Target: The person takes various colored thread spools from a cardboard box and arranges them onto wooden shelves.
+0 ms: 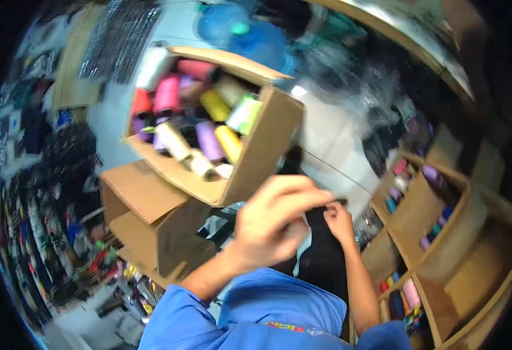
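My left hand (276,224), blurred by motion, is raised in front of my chest, its fingers curled and its fingertips reaching toward my right hand (338,223). The fingers of my right hand are pinched together. A small dark thing (341,201) shows where the fingertips of both hands meet; its kind cannot be made out. Just beyond my left hand stands an open cardboard box (270,140) filled with thread spools. Among them are a pink spool (167,94), a purple spool (209,141), a yellow spool (228,143) and a cream spool (174,140).
Beneath the spool box is another open cardboard box (180,233). Wooden shelving (416,256) on the right holds several spools in its compartments. Large blue water bottles (261,44) and clear plastic wrapping (337,70) lie farther off. Cluttered goods (46,233) line the left side.
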Demonstrator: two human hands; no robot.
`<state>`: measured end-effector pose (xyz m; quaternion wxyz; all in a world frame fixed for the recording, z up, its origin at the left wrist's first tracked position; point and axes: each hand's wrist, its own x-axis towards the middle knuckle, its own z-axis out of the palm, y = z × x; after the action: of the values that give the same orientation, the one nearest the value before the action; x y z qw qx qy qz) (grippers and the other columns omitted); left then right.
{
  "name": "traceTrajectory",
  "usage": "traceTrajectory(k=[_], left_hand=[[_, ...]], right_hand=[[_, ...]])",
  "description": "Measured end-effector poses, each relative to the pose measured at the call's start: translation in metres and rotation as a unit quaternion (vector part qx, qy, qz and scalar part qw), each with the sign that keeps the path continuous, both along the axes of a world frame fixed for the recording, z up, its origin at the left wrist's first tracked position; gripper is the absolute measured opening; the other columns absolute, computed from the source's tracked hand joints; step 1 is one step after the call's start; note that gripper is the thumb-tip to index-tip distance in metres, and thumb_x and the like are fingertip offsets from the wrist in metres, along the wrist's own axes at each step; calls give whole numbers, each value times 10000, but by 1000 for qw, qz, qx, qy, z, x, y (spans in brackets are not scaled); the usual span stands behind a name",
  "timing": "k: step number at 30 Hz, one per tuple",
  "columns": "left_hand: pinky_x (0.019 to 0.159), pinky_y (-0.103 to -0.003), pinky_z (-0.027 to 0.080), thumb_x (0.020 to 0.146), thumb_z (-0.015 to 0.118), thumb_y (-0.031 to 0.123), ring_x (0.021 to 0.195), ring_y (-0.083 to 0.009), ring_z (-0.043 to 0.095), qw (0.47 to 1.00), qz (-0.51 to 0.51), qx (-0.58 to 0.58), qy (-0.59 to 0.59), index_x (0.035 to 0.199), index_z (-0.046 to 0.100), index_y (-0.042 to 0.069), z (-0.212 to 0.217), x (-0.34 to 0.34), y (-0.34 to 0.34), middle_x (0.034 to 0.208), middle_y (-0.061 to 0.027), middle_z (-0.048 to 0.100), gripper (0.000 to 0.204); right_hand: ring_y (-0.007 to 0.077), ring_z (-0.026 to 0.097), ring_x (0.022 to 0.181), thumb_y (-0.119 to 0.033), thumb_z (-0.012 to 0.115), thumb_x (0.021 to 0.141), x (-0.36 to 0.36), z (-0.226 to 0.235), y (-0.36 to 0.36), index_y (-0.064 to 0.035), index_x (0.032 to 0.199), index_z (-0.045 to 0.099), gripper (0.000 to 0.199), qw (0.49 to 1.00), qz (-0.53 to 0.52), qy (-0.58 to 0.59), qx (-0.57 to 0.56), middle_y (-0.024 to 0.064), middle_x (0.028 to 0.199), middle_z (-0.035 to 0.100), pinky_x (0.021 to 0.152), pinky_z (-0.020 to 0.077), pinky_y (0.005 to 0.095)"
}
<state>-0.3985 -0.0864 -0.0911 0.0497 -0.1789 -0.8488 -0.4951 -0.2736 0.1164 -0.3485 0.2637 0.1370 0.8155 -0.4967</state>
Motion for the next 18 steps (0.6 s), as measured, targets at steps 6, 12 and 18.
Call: traceTrajectory(k=[6, 12, 18], left_hand=[[677, -336, 487, 770, 626, 86, 797, -258, 610, 937, 269, -213, -59, 1006, 586, 15, 28, -42, -178, 931, -135, 616, 250], [734, -438, 494, 723, 668, 463, 868, -392, 624, 779, 371, -383, -331, 903, 606, -72, -67, -44, -255, 844, -281, 629, 568], [703, -381, 508, 683, 727, 339, 766, -309, 662, 793, 442, -237, -345, 901, 631, -69, -73, -33, -234, 836, -243, 650, 473]], right_hand=[[233, 651, 718, -79, 645, 752, -36, 17, -46, -1, 973, 598, 238, 985, 162, 15, -48, 153, 823, 653, 678, 510, 331], [191, 646, 698, -94, 618, 767, -98, -10, 15, 1, 986, 580, 242, 993, 102, 56, 26, 110, 759, 650, 643, 501, 302], [188, 645, 715, -144, 638, 787, -125, 15, 42, -10, 1018, 578, 273, 997, 19, 38, 58, 112, 794, 653, 659, 494, 291]])
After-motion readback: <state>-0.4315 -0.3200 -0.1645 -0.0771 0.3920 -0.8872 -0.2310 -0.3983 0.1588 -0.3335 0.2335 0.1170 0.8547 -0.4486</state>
